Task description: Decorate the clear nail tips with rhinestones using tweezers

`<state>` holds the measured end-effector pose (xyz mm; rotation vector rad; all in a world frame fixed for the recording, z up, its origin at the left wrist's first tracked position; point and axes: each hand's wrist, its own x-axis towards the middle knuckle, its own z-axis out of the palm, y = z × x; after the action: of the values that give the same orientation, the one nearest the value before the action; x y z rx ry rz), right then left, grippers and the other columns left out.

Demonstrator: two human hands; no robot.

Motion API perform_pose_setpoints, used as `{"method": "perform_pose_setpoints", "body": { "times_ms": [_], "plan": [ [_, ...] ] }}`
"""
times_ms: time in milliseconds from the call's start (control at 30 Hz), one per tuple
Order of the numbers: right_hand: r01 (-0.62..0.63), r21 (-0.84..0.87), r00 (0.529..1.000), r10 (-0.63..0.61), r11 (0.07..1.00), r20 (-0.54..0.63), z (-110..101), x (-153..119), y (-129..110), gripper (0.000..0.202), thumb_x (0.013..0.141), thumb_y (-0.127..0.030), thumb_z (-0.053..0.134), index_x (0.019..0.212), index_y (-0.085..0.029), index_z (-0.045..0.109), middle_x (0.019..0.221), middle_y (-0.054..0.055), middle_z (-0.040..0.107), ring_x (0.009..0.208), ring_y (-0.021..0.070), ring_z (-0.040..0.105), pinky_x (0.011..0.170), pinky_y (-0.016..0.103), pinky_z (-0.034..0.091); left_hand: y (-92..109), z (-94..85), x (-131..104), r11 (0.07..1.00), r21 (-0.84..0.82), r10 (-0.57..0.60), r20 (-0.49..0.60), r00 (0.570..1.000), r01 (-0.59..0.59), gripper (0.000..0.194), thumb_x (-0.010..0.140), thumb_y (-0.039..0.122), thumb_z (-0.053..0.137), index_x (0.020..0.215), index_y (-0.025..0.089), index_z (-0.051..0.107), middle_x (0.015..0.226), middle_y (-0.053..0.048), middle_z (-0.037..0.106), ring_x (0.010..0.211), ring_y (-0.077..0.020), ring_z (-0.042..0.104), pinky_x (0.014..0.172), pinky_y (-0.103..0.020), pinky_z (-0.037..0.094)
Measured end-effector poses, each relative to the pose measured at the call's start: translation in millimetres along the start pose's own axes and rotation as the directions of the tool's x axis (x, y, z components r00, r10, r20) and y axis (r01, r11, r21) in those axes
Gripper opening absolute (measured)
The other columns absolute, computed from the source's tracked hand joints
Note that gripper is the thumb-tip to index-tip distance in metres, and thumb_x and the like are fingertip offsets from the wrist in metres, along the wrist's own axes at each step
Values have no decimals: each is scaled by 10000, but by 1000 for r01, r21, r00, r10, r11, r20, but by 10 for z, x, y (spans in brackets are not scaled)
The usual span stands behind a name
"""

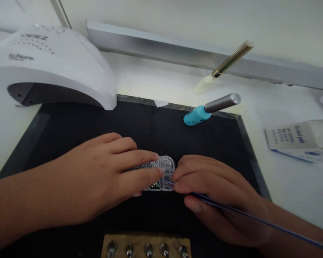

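Note:
A small clear compartment case (167, 163) with silvery and multicoloured bits lies on the black mat (161, 215). My left hand (107, 175) rests over the left part of the case, its fingers apart and two fingertips on the top; it covers much of the case. At the case's right end, my right hand (218, 197) is closed round thin purple tweezers (247, 214). The tweezer tips lie over a lower right compartment. Whether they touch any of the bits cannot be told.
A white lamp (56, 64) stands at the back left. Behind the hands are a turquoise bottle (196, 115) and a pale bottle with a gold cap (204, 84). An alcohol pads box (293, 139) lies right. A wooden block (145, 240) with metal pieces sits in front.

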<state>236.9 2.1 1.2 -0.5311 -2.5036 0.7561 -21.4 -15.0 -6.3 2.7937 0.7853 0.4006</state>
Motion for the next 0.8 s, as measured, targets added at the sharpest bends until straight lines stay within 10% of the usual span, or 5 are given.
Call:
{"method": "perform_pose_setpoints", "body": {
  "times_ms": [800],
  "plan": [
    [26,167,988,0,986,-154,-22,-49,-124,123,979,-195,464,1030,-183,576,820,64,673,797,171,671,758,353,577,0,-42,12,999,28,28,-20,999,-27,318,972,278,536,1282,210,552,1326,-45,631,980,-228,579,803,-372,463]
  ]
}}
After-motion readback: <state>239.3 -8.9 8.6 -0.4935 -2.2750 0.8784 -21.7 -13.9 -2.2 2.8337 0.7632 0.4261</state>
